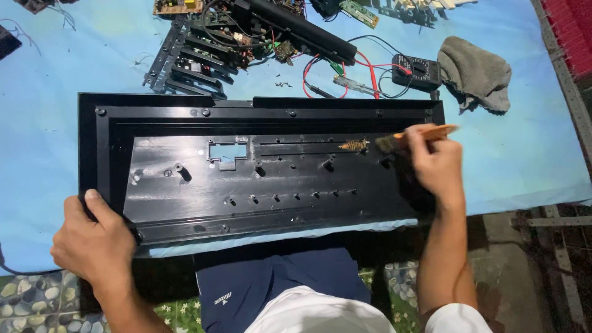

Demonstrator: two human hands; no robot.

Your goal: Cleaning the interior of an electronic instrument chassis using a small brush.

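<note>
Cloth (49,142) of pale blue covers the frame as a work surface. Across the middle lies a long black panel (259,172), inner side up. At lower left, the left hand (92,243) clamps its corner, fingers curled, steadying it. At centre right, the right hand (435,163) pinches a small brush (413,137), bristles touching the panel. A meter (416,71) sits upper right beside a grey rag (478,74).

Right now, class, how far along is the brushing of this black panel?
Done: the panel lies stripped on the blue sheet, its circuit boards set aside behind. In hand: the left hand steadies the near left corner while the right hand works a brush at the right end. Left: pale dust streaks across the middle and left.
</note>
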